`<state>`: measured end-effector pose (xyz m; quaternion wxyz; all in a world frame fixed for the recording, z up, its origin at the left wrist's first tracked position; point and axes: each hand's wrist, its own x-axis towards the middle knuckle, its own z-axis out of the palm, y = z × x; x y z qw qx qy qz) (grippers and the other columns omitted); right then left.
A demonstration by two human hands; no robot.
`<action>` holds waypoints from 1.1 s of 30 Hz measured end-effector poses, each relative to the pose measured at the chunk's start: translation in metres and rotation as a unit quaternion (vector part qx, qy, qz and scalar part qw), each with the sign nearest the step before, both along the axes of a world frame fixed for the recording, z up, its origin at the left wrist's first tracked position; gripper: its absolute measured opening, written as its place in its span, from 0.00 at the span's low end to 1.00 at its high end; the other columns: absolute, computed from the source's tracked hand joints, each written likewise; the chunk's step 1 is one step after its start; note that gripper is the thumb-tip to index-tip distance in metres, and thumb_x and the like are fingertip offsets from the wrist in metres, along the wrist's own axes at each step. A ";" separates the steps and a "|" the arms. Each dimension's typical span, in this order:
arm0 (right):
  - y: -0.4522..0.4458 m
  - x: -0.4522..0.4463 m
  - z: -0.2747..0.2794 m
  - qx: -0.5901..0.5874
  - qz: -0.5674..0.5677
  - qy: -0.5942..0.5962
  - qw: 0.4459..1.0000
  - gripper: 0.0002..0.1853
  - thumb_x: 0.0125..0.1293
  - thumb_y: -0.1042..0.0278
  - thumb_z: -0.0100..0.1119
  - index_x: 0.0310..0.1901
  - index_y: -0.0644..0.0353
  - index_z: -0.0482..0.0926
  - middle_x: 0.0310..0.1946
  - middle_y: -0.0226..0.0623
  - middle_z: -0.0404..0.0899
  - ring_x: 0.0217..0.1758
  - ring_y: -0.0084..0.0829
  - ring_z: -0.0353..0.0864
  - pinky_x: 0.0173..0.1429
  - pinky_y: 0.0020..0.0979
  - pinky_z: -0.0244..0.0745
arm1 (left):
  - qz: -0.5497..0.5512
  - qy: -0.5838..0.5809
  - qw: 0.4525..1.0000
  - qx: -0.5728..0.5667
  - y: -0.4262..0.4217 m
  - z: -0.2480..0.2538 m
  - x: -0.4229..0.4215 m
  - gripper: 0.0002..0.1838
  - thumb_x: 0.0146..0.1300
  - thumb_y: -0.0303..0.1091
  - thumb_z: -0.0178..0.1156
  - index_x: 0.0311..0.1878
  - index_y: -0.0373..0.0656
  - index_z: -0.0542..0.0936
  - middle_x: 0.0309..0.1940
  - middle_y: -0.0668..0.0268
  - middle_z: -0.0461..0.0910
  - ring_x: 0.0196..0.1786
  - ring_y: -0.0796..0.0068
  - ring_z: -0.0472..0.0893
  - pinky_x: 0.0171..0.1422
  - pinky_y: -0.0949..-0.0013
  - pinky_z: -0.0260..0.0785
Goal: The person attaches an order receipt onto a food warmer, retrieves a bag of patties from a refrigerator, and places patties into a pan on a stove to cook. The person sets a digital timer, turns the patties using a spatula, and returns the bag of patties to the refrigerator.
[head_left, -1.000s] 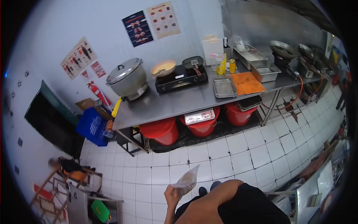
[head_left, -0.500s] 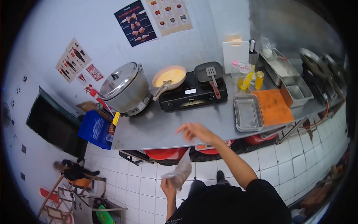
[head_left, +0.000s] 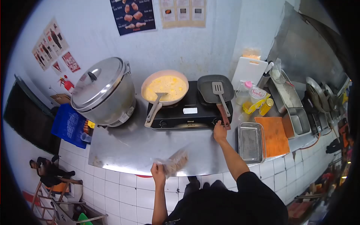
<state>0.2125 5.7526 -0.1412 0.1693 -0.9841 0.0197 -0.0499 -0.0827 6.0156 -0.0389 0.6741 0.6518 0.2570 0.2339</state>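
Holding a bag (head_left: 175, 163) is left hand (head_left: 158, 172); right hand (head_left: 220, 132), grip unclear, touches "Rinnai" stove (head_left: 189, 117).

On the front of the black stove (head_left: 191, 123) I can read "Rinnai", with further lettering under it that I can't make out. To the right, the clear and yellow pouch (head_left: 257, 93) says "Sovia" in red. The white words on the dark poster (head_left: 132, 15) are too small for me, as is the print on the red sign (head_left: 71, 62) and the pot's label (head_left: 123, 119).
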 end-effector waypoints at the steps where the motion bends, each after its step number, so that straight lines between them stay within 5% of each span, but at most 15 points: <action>1: 0.001 -0.005 0.007 -0.008 -0.006 0.010 1.000 0.11 0.72 0.65 0.45 0.49 0.62 0.64 0.33 0.49 0.83 0.38 0.54 0.84 0.43 0.50 0.78 | -0.024 0.020 1.000 0.000 0.010 -0.006 0.011 0.10 0.72 0.31 0.52 0.33 0.37 0.73 0.26 0.76 0.69 0.30 0.85 0.64 0.35 0.77 0.59; 4: 0.007 0.016 0.029 -0.033 0.013 0.055 0.998 0.09 0.68 0.71 0.47 0.44 0.67 0.70 0.40 0.54 0.82 0.41 0.49 0.85 0.47 0.46 0.80 | -0.040 -0.009 0.999 0.000 0.032 -0.026 0.057 0.10 0.71 0.30 0.51 0.32 0.38 0.72 0.24 0.77 0.66 0.28 0.87 0.61 0.31 0.77 0.55; 7: 0.016 0.014 0.014 -0.166 0.122 0.028 0.978 0.08 0.64 0.73 0.52 0.41 0.70 0.73 0.28 0.53 0.82 0.36 0.45 0.86 0.39 0.40 0.82 | -0.071 0.012 0.997 -0.033 0.058 -0.022 0.084 0.09 0.70 0.28 0.50 0.31 0.40 0.71 0.22 0.79 0.63 0.26 0.89 0.58 0.28 0.78 0.50; 9: 0.019 0.015 -0.006 -0.381 0.147 -0.038 0.912 0.11 0.62 0.73 0.53 0.41 0.74 0.77 0.29 0.51 0.83 0.34 0.36 0.87 0.33 0.32 0.83 | -0.074 0.011 0.997 -0.027 0.067 -0.033 0.100 0.10 0.70 0.29 0.50 0.30 0.41 0.71 0.22 0.79 0.62 0.26 0.88 0.58 0.27 0.77 0.50; 13: 0.015 0.030 -0.021 -0.510 0.201 -0.002 0.836 0.19 0.61 0.71 0.55 0.48 0.80 0.74 0.34 0.51 0.84 0.33 0.32 0.87 0.30 0.25 0.83 | -0.104 0.006 0.993 -0.062 0.081 -0.053 0.115 0.11 0.71 0.31 0.51 0.30 0.42 0.71 0.22 0.80 0.61 0.26 0.88 0.58 0.28 0.77 0.51; 16: 0.008 0.034 0.001 -0.456 0.249 0.014 0.854 0.16 0.63 0.70 0.53 0.44 0.78 0.75 0.34 0.50 0.84 0.33 0.33 0.88 0.32 0.28 0.84 | -0.149 -0.012 0.979 -0.136 0.087 -0.068 0.117 0.10 0.71 0.33 0.52 0.32 0.41 0.73 0.22 0.79 0.64 0.27 0.88 0.61 0.29 0.78 0.55; 17: 0.012 0.031 0.010 -0.452 0.252 0.038 0.855 0.15 0.63 0.70 0.52 0.44 0.78 0.74 0.34 0.50 0.84 0.33 0.33 0.88 0.33 0.29 0.84 | -0.150 -0.019 0.986 -0.077 0.087 -0.075 0.121 0.09 0.71 0.33 0.53 0.34 0.40 0.75 0.24 0.77 0.68 0.29 0.87 0.64 0.32 0.77 0.60; 23: 0.020 0.021 0.046 -0.419 0.259 0.086 0.866 0.18 0.64 0.60 0.56 0.48 0.68 0.71 0.33 0.53 0.83 0.35 0.50 0.86 0.39 0.40 0.83 | -0.149 -0.102 0.974 -0.138 0.066 -0.082 0.129 0.11 0.71 0.34 0.54 0.36 0.37 0.77 0.28 0.69 0.77 0.33 0.79 0.73 0.40 0.70 0.67; 25: 0.024 0.009 0.071 -0.387 0.238 0.099 0.885 0.22 0.64 0.54 0.58 0.47 0.66 0.70 0.32 0.56 0.82 0.38 0.53 0.85 0.43 0.44 0.80 | -0.133 -0.154 0.973 -0.109 0.048 -0.086 0.129 0.09 0.69 0.32 0.55 0.37 0.37 0.79 0.31 0.64 0.80 0.36 0.70 0.79 0.42 0.67 0.70; 26: 0.033 0.002 0.091 -0.220 0.118 0.248 0.936 0.21 0.64 0.53 0.59 0.44 0.67 0.73 0.31 0.53 0.83 0.41 0.48 0.85 0.43 0.44 0.77 | -0.119 -0.149 0.973 -0.130 0.038 -0.084 0.123 0.09 0.69 0.32 0.55 0.37 0.37 0.79 0.31 0.64 0.80 0.36 0.70 0.79 0.42 0.67 0.70; 28: 0.017 -0.001 0.124 -0.180 0.230 0.108 0.950 0.18 0.64 0.54 0.60 0.38 0.65 0.75 0.30 0.49 0.84 0.39 0.44 0.86 0.42 0.42 0.76 | -0.099 -0.175 0.979 -0.042 0.028 -0.078 0.119 0.05 0.64 0.27 0.56 0.38 0.40 0.80 0.32 0.65 0.78 0.37 0.67 0.79 0.47 0.66 0.68; 30: 0.004 0.005 0.153 -0.268 0.120 -0.060 0.954 0.17 0.64 0.55 0.61 0.35 0.64 0.78 0.32 0.47 0.84 0.39 0.44 0.85 0.43 0.41 0.77 | -0.083 -0.179 0.980 -0.028 0.011 -0.074 0.114 0.05 0.59 0.25 0.56 0.37 0.41 0.80 0.32 0.64 0.78 0.38 0.65 0.79 0.51 0.64 0.67; 33: -0.041 0.045 0.181 -0.231 0.089 -0.108 0.963 0.19 0.64 0.52 0.62 0.42 0.64 0.78 0.37 0.50 0.84 0.40 0.46 0.85 0.44 0.42 0.76 | -0.071 -0.183 0.980 0.002 -0.016 -0.074 0.119 0.12 0.49 0.20 0.56 0.37 0.43 0.81 0.33 0.65 0.77 0.43 0.66 0.78 0.59 0.62 0.63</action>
